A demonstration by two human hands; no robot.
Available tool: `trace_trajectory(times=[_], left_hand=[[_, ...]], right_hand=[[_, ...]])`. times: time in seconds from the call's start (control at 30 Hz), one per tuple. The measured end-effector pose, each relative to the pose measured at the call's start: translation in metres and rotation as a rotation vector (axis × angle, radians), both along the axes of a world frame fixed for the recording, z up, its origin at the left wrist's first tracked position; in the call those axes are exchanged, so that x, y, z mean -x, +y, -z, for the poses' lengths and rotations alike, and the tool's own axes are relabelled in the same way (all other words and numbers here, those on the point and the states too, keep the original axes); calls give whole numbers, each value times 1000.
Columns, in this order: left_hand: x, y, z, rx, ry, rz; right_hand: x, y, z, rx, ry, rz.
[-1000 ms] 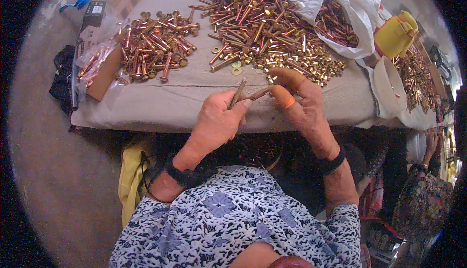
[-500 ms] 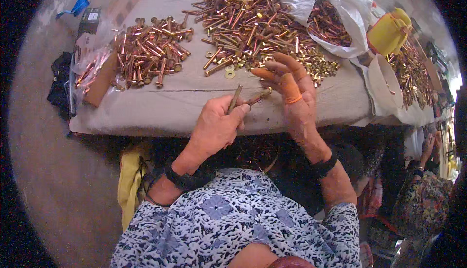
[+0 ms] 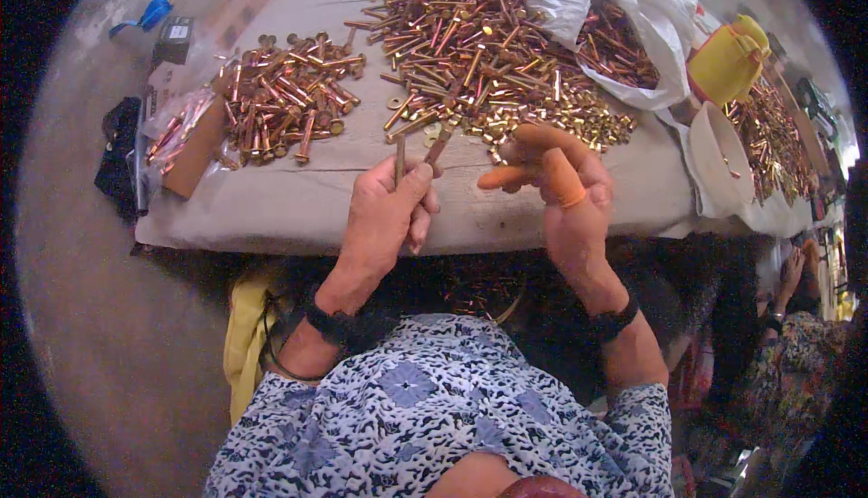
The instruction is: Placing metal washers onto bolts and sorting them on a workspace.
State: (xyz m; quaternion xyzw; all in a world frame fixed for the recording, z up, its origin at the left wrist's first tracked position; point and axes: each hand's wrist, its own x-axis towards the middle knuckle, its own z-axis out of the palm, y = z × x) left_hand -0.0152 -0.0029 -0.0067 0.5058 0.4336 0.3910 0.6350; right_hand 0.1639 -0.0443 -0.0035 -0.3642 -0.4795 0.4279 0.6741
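Note:
My left hand [image 3: 384, 209] is closed around two bolts above the table's near edge. One bolt [image 3: 400, 159] stands nearly upright past the thumb; the other bolt [image 3: 439, 144] slants up to the right. My right hand [image 3: 577, 195] wears orange finger covers and hovers to the right, just below a heap of small brass-coloured nuts [image 3: 579, 123]. Its fingers are apart and bent, with nothing visible between them. A large pile of coppery bolts [image 3: 461, 37] lies beyond both hands. Flat washers [image 3: 395, 103] rest at that pile's near left edge.
A smaller bolt pile [image 3: 289, 100] lies left, beside a cardboard piece [image 3: 193, 150] and a clear plastic bag [image 3: 176, 127]. At the right are a white plastic bag [image 3: 655, 55], a yellow container [image 3: 728, 62] and more bolts [image 3: 773, 150]. Another person's hand [image 3: 793, 267] shows far right.
My left hand has moved slightly left, and its slanted bolt now points more upward. My right hand has drawn away from that bolt's end, shifting right and a little nearer me.

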Motion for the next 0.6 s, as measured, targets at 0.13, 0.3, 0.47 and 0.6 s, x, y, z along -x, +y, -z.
trace_trajectory(times=[0.13, 0.3, 0.47, 0.6], left_hand=[[-4, -2, 1, -57, 40, 83], [-8, -8, 5, -135, 56, 175], [-5, -2, 4, -43, -25, 13], [2, 4, 8, -24, -112, 26]], right_hand=[[-2, 5, 4, -62, -8, -18], [7, 3, 1, -103, 154, -167], [-4, -10, -19, 280, 136, -18], [-5, -14, -21, 278, -9, 63]])
